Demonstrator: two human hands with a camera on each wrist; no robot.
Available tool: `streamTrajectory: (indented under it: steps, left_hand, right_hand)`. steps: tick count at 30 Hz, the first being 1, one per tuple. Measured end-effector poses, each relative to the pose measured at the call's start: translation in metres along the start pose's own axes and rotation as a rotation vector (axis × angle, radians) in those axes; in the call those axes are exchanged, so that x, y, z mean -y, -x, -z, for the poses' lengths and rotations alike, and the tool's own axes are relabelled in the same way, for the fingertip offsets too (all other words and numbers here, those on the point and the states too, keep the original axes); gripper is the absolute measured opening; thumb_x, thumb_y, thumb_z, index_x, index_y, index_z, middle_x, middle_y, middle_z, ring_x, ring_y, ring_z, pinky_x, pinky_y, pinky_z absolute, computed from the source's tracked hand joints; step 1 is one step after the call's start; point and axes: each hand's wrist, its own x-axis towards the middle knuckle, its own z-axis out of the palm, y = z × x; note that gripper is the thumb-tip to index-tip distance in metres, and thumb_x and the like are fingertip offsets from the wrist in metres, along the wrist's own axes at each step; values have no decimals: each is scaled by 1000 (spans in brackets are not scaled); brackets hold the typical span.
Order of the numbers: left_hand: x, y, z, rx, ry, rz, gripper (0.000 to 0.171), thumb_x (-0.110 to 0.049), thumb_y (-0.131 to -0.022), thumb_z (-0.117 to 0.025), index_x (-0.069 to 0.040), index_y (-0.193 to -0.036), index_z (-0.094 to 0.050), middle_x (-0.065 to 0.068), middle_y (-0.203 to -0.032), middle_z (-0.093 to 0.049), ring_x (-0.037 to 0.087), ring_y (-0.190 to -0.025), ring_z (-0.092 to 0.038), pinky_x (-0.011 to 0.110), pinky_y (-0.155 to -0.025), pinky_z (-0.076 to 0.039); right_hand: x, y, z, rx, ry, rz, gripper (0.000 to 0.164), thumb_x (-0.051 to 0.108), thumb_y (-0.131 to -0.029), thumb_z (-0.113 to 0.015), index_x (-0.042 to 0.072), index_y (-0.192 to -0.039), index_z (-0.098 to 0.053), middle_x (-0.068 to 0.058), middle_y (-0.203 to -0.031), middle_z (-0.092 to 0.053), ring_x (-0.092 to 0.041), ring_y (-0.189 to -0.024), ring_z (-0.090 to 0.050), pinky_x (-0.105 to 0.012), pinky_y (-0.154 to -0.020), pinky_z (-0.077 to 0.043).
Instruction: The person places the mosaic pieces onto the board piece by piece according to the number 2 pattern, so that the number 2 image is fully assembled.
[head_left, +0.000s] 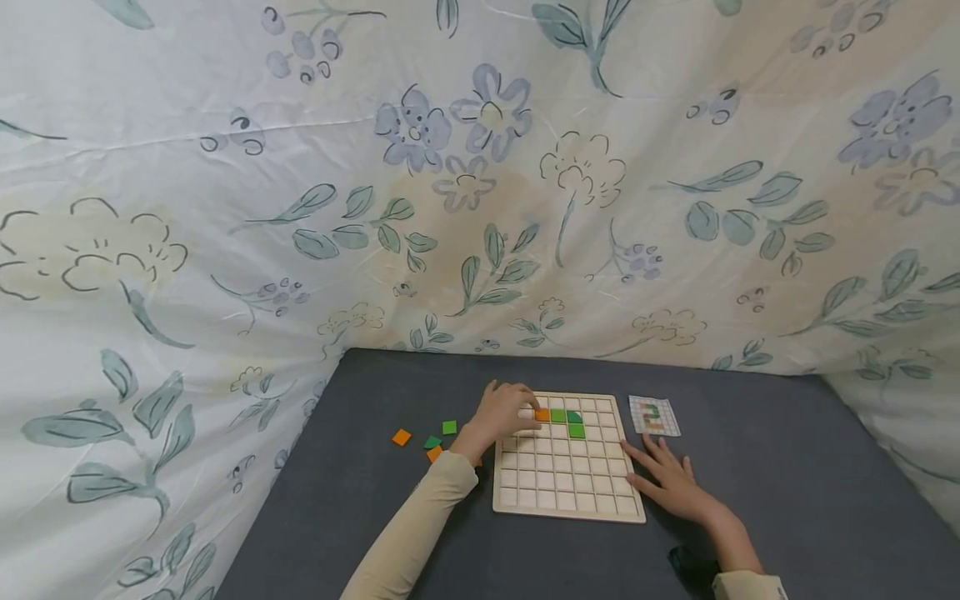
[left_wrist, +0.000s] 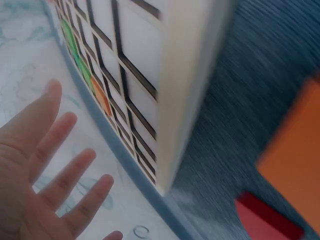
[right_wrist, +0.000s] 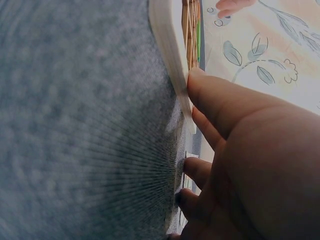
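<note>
A pale wooden grid board (head_left: pixel 567 515) lies on the dark table. In its upper rows sit an orange square tile (head_left: pixel 542 414), a green square tile (head_left: pixel 558 415), a green curved-edge tile (head_left: pixel 573 416) and, below that one, another green square (head_left: pixel 577 431). My left hand (head_left: pixel 504 411) hovers over the board's upper left corner beside the orange tile. Its fingers are spread and hold nothing in the left wrist view. On the other side, my right hand (head_left: pixel 675 483) rests with fingers extended, thumb (right_wrist: pixel 210 90) against the board's right rim.
A small card with a coloured grid pattern (head_left: pixel 654 416) lies right of the board. Loose on the left are orange tiles (head_left: pixel 402 437), a green square (head_left: pixel 449 427), a green curved piece (head_left: pixel 432 442) and a red piece (left_wrist: pixel 262 217). Floral cloth (head_left: pixel 487 275) hangs behind the table.
</note>
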Motion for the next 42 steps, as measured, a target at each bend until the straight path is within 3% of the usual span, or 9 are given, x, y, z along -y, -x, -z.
streamTrajectory:
  steps: [17,28,42]
  left_hand:
    - [26,18,14,-5,-16,14,29,-41,-79,-71,-25,-104,-71,-4,-123,-58,23,-115,-52,60,-109,-18]
    - [37,31,20,27,12,23,32,-37,-79,-73,-22,-106,-70,-1,-124,-58,26,-118,-50,61,-110,-15]
    - [53,50,19,11,-47,47,34,-44,-77,-72,-27,-107,-69,-1,-127,-56,25,-119,-49,61,-109,-18]
  right_hand:
    - [-1,0,-1,-16,-4,11,57,35,-92,-55,11,-141,-40,-33,-146,-18,-60,-130,-8,-80,-90,1]
    - [-3,-1,-1,-14,10,-3,58,35,-92,-55,11,-142,-39,-31,-147,-18,-59,-131,-8,-80,-91,1]
    - [0,1,0,-13,10,-3,57,35,-92,-55,10,-141,-40,-32,-147,-18,-59,-130,-8,-80,-91,1]
